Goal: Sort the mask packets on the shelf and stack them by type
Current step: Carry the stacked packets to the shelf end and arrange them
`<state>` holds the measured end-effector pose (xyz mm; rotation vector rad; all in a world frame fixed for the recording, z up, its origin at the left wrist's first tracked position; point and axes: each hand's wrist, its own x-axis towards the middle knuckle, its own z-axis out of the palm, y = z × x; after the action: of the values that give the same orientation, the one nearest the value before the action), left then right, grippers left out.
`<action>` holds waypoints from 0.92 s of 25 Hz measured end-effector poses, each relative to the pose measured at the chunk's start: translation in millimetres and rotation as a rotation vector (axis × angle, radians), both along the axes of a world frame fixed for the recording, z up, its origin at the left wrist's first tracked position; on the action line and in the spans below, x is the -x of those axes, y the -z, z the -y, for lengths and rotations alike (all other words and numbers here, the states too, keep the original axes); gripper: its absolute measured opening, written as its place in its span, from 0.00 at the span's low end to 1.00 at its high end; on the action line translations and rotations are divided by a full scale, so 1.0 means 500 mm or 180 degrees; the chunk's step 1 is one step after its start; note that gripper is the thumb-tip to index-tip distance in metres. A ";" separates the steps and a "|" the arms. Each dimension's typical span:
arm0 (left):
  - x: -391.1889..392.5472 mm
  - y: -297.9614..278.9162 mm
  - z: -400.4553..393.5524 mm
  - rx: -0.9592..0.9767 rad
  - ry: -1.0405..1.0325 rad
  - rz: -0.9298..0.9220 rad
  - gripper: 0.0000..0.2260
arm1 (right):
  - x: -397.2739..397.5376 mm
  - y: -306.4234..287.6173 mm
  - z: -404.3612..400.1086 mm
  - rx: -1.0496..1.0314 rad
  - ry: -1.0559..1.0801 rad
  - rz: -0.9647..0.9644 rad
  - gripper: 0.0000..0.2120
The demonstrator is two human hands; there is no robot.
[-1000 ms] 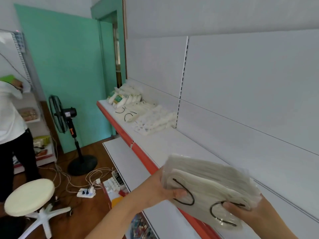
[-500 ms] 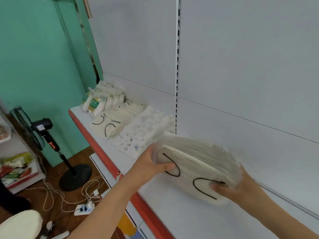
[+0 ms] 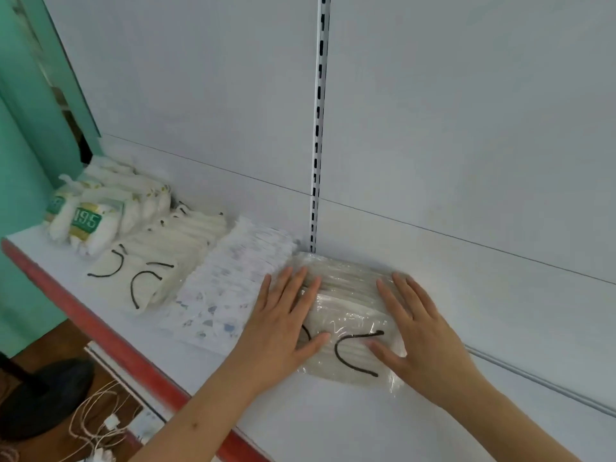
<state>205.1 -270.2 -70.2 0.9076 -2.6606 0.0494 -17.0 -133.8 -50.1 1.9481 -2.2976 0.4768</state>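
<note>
A stack of cream mask packets with black ear loops [image 3: 346, 315] lies on the white shelf [image 3: 333, 421], wrapped in clear plastic, close to the back panel. My left hand [image 3: 283, 325] rests flat on its left side, fingers spread. My right hand [image 3: 416, 331] lies flat on its right side. Left of it sits a row of white packets with a blue pattern [image 3: 230, 291], then another pile of cream black-loop masks [image 3: 156, 268], then green-labelled packets [image 3: 96, 211] at the shelf's far left end.
The shelf has a red front edge [image 3: 110, 341] and a slotted upright [image 3: 318, 128] in the back panel. A teal wall [image 3: 20, 145] stands at left. Below left are a fan base [image 3: 43, 395] and white cables [image 3: 96, 425] on the wooden floor.
The stack, held up in both hands before, now lies on the shelf right of the patterned packets. Both hands have shifted from gripping its ends to lying flat on top.
</note>
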 end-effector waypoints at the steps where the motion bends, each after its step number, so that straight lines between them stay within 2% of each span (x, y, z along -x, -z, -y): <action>1: -0.004 -0.002 0.007 -0.0046 0.0113 0.0098 0.36 | -0.003 -0.005 0.000 -0.0162 0.0075 -0.0047 0.43; 4: -0.020 0.000 0.021 -0.0170 0.0440 0.0411 0.35 | -0.014 -0.015 -0.016 -0.0521 0.0197 0.0052 0.42; 8: -0.051 0.001 0.027 -0.0038 0.0720 0.0173 0.36 | -0.045 -0.014 -0.034 -0.0172 0.0650 -0.0128 0.39; 10: -0.069 0.018 0.022 0.0028 0.0834 0.0204 0.36 | -0.059 -0.014 -0.051 -0.0377 0.0585 0.0094 0.38; 12: -0.086 0.034 0.024 -0.0004 0.0912 0.0264 0.37 | -0.071 -0.002 -0.066 -0.0607 0.0378 -0.0090 0.41; 15: -0.106 0.044 0.024 -0.0042 0.1050 0.0228 0.37 | -0.090 0.006 -0.087 -0.0450 0.0368 -0.0109 0.44; 17: -0.110 0.044 0.016 0.0050 0.1137 0.0107 0.35 | -0.101 0.001 -0.096 0.0181 0.0749 0.0333 0.35; 19: -0.111 0.045 0.011 -0.0056 0.1165 -0.0071 0.32 | -0.114 -0.003 -0.089 0.0807 0.1287 0.0950 0.18; 21: -0.110 0.045 0.009 -0.0180 0.1098 -0.0154 0.33 | -0.124 0.003 -0.074 0.0764 0.1607 0.1570 0.09; 23: -0.104 0.038 0.006 -0.0256 0.1070 -0.0062 0.36 | -0.126 0.008 -0.074 0.0680 0.1662 0.2060 0.08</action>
<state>257.3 -273.2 -89.4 0.4692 -2.7751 -0.1452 46.1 -96.7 -54.2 1.1196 -2.8128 1.3611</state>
